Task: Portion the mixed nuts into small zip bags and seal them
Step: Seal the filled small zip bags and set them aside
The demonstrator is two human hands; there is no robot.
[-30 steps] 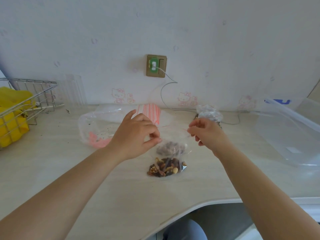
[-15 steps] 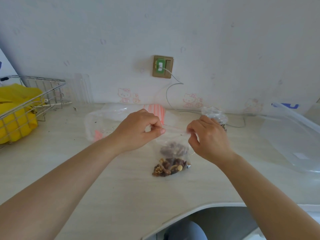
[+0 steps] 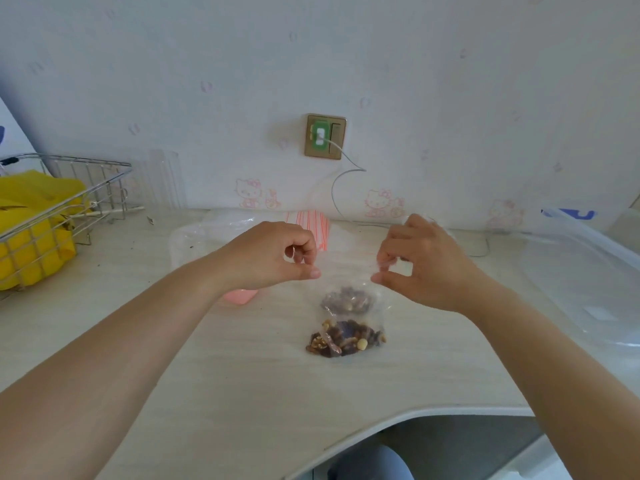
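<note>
One pale tabletop [image 3: 242, 375] carries everything: one clear plastic tub [image 3: 585, 275] at far right, one wire basket [image 3: 62, 202] at far left. Two hands work mid-table, left hand [image 3: 270, 258] and right hand [image 3: 419, 265], each pinching a top corner of one small zip bag [image 3: 349, 299] with curled fingers. Two clumps of mixed nuts [image 3: 346, 337] lie inside it.

We have drawn our left hand [image 3: 273, 254] and right hand [image 3: 419, 261] farther apart along the top of the zip bag [image 3: 346, 289], stretching it wide.
</note>
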